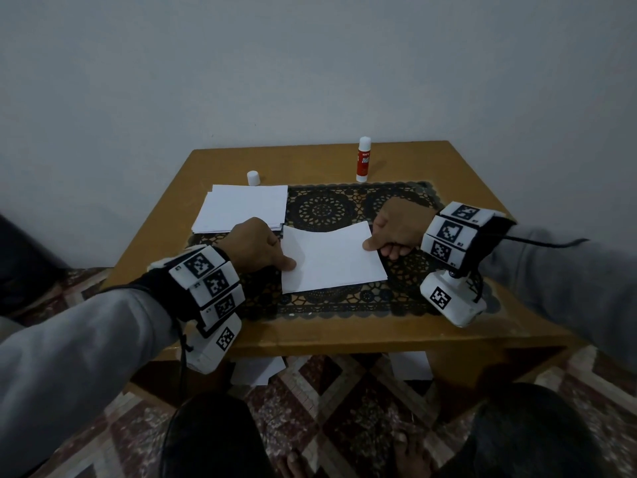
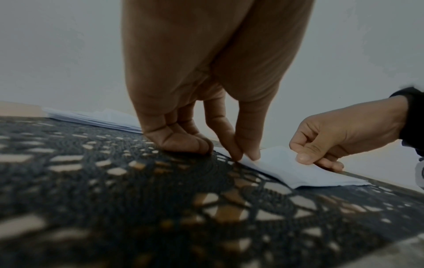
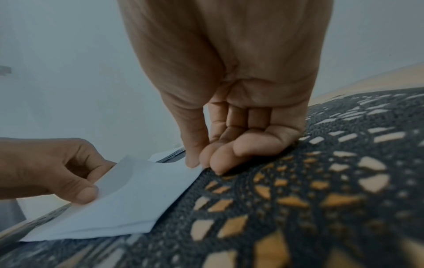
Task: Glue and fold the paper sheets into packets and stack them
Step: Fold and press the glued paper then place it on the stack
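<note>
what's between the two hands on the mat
The folded paper sheet spans the gap: the left hand pinches its left edge, the right hand its right edge, over the black lace mat. Clearest in the head view.

We see matt white paper sheets (image 1: 331,260) on a dark openwork lace mat (image 1: 406,270). The counter (image 1: 310,160) looks like smooth wood; the glue stick (image 1: 364,160) seems plastic.

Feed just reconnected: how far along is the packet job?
Done: the glue stick stands uncapped, its cap apart. In hand: left hand and right hand pinch the folded sheet. Left: the paper pile; no finished stack is visible.
</note>
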`<move>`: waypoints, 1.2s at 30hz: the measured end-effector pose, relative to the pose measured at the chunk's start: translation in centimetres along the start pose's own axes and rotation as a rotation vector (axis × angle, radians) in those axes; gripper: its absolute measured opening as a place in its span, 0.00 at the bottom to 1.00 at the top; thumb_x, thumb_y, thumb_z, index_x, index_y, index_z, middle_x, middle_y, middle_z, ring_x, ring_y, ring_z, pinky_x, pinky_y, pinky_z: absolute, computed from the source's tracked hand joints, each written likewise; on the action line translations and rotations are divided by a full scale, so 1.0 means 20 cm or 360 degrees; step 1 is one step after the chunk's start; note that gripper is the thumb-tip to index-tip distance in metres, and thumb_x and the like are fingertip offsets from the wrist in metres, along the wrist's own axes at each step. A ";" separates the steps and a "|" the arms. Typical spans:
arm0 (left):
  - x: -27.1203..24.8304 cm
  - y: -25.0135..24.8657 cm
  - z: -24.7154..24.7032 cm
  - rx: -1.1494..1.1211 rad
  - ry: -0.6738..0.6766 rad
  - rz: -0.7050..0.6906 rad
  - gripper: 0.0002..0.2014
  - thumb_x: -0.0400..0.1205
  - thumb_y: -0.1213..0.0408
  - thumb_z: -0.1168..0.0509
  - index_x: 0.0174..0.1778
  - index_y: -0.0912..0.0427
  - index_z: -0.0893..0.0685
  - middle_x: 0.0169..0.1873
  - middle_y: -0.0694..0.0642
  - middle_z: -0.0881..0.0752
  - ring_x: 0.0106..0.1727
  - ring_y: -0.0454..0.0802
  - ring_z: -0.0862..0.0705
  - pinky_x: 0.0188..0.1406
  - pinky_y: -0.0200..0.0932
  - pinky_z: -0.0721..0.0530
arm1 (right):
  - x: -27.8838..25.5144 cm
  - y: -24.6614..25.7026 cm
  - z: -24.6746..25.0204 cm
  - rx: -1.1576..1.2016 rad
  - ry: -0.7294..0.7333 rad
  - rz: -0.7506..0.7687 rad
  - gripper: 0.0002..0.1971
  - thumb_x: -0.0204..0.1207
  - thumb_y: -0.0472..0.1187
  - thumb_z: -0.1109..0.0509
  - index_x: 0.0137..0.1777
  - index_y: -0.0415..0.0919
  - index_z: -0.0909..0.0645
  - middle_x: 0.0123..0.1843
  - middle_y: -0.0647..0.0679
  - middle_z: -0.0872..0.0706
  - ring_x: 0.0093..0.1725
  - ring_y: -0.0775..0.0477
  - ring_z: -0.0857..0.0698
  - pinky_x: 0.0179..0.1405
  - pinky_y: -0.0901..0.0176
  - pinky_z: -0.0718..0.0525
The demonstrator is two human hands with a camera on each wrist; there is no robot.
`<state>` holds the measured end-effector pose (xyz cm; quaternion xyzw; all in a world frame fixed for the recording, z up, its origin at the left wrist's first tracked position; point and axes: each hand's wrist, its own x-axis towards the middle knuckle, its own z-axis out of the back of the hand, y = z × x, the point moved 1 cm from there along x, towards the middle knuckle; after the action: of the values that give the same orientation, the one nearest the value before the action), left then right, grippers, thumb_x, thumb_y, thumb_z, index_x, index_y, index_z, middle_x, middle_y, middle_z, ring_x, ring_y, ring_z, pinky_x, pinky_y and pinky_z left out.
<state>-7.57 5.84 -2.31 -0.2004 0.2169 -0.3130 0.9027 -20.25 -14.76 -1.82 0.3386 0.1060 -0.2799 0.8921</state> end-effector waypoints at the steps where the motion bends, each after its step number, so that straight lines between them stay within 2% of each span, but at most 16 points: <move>1: 0.00 0.00 0.00 0.0015 -0.0006 -0.0013 0.15 0.70 0.58 0.22 0.22 0.58 0.18 0.25 0.51 0.19 0.29 0.44 0.25 0.27 0.37 0.29 | 0.00 0.00 0.00 -0.0011 -0.0010 0.0008 0.13 0.75 0.41 0.24 0.41 0.29 0.15 0.34 0.40 0.13 0.33 0.45 0.16 0.31 0.61 0.19; 4: -0.02 -0.02 -0.02 0.0105 -0.0051 -0.0065 0.13 0.71 0.59 0.22 0.29 0.58 0.20 0.30 0.51 0.18 0.34 0.47 0.22 0.27 0.37 0.29 | -0.01 0.01 -0.01 -0.0171 -0.0068 0.0051 0.12 0.75 0.42 0.24 0.36 0.33 0.17 0.33 0.41 0.13 0.32 0.45 0.16 0.32 0.59 0.18; 6: -0.04 -0.03 -0.03 0.0215 -0.0129 -0.0088 0.17 0.71 0.57 0.22 0.47 0.58 0.22 0.46 0.55 0.17 0.46 0.52 0.20 0.36 0.41 0.23 | -0.03 0.03 -0.03 -0.0394 -0.0168 0.0128 0.11 0.75 0.43 0.24 0.42 0.35 0.20 0.38 0.43 0.13 0.34 0.45 0.14 0.37 0.53 0.17; 8: -0.07 -0.04 -0.04 0.0451 -0.0188 -0.0186 0.33 0.72 0.54 0.24 0.69 0.56 0.32 0.62 0.59 0.24 0.62 0.58 0.24 0.55 0.50 0.20 | -0.06 0.04 -0.06 -0.0675 -0.0352 0.0255 0.19 0.74 0.46 0.25 0.57 0.38 0.27 0.51 0.44 0.18 0.47 0.43 0.16 0.42 0.50 0.21; 9: -0.08 -0.05 -0.05 0.0606 -0.0204 -0.0281 0.37 0.74 0.53 0.26 0.76 0.53 0.38 0.69 0.61 0.29 0.68 0.60 0.28 0.64 0.54 0.24 | -0.07 0.04 -0.08 -0.0833 -0.0423 0.0320 0.23 0.75 0.47 0.26 0.63 0.39 0.31 0.58 0.43 0.22 0.55 0.41 0.20 0.46 0.50 0.21; 11: -0.10 -0.06 -0.06 0.0917 -0.0105 -0.0487 0.36 0.80 0.52 0.33 0.82 0.46 0.44 0.79 0.60 0.40 0.78 0.61 0.40 0.74 0.60 0.32 | -0.12 0.07 -0.14 -0.1099 -0.0450 0.0464 0.26 0.78 0.49 0.31 0.71 0.40 0.34 0.69 0.40 0.27 0.67 0.38 0.27 0.61 0.45 0.23; 13: -0.09 -0.05 -0.08 0.1125 0.0164 -0.0568 0.31 0.86 0.53 0.43 0.83 0.46 0.48 0.84 0.57 0.50 0.84 0.59 0.52 0.78 0.64 0.39 | -0.18 0.10 -0.20 -0.1234 -0.0180 0.0561 0.29 0.83 0.52 0.40 0.79 0.37 0.38 0.80 0.38 0.36 0.78 0.37 0.36 0.75 0.41 0.31; 14: -0.08 -0.04 -0.09 0.1184 0.0285 -0.0555 0.30 0.87 0.54 0.47 0.84 0.48 0.51 0.84 0.57 0.55 0.84 0.58 0.57 0.79 0.65 0.42 | -0.22 0.11 -0.24 -0.1267 0.0025 0.0574 0.34 0.85 0.56 0.45 0.82 0.34 0.45 0.85 0.37 0.46 0.83 0.37 0.44 0.80 0.41 0.38; 16: -0.08 -0.03 -0.10 0.1227 0.0414 -0.0531 0.30 0.88 0.54 0.52 0.84 0.52 0.58 0.84 0.57 0.60 0.84 0.56 0.62 0.80 0.64 0.46 | -0.30 0.10 -0.30 -0.1363 0.0359 0.0623 0.43 0.83 0.65 0.53 0.84 0.33 0.62 0.86 0.38 0.64 0.85 0.40 0.61 0.84 0.45 0.52; 18: -0.09 -0.02 -0.10 0.1219 0.0464 -0.0517 0.31 0.89 0.52 0.54 0.83 0.54 0.62 0.83 0.56 0.64 0.84 0.54 0.63 0.81 0.63 0.49 | -0.35 0.06 -0.32 -0.1458 0.0487 0.0684 0.48 0.78 0.71 0.57 0.83 0.34 0.69 0.84 0.38 0.71 0.84 0.42 0.67 0.85 0.46 0.58; 23: -0.09 -0.02 -0.10 0.1185 0.0519 -0.0484 0.32 0.89 0.52 0.56 0.83 0.57 0.65 0.83 0.56 0.66 0.83 0.53 0.64 0.82 0.62 0.51 | -0.29 0.01 -0.20 -0.1422 0.0404 0.0386 0.50 0.77 0.72 0.58 0.83 0.35 0.69 0.84 0.39 0.71 0.84 0.42 0.67 0.83 0.49 0.59; 28: -0.09 -0.03 -0.10 0.1218 0.0551 -0.0465 0.32 0.89 0.51 0.56 0.83 0.57 0.66 0.82 0.56 0.67 0.83 0.53 0.64 0.81 0.62 0.50 | -0.41 0.04 -0.28 -0.1485 0.0639 0.0660 0.49 0.78 0.71 0.56 0.82 0.34 0.71 0.83 0.40 0.73 0.83 0.43 0.70 0.84 0.50 0.61; 32: -0.11 -0.03 -0.10 0.1213 0.0545 -0.0459 0.31 0.89 0.51 0.57 0.82 0.57 0.66 0.82 0.57 0.67 0.84 0.54 0.64 0.81 0.62 0.49 | -0.34 0.03 -0.20 -0.1425 0.0495 0.0365 0.52 0.75 0.73 0.59 0.82 0.33 0.71 0.83 0.36 0.72 0.84 0.39 0.67 0.85 0.45 0.56; 36: -0.12 -0.04 -0.09 0.1226 0.0528 -0.0464 0.31 0.89 0.52 0.58 0.82 0.57 0.66 0.82 0.57 0.67 0.84 0.54 0.64 0.81 0.62 0.49 | -0.42 -0.01 -0.27 -0.1512 0.0619 0.0455 0.53 0.74 0.75 0.59 0.82 0.33 0.72 0.83 0.38 0.73 0.83 0.41 0.69 0.83 0.50 0.61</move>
<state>-10.58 6.43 -2.87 0.1752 0.1959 -0.5228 0.8109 -27.20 -7.69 -2.72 -0.0461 0.3372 -0.0087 0.9403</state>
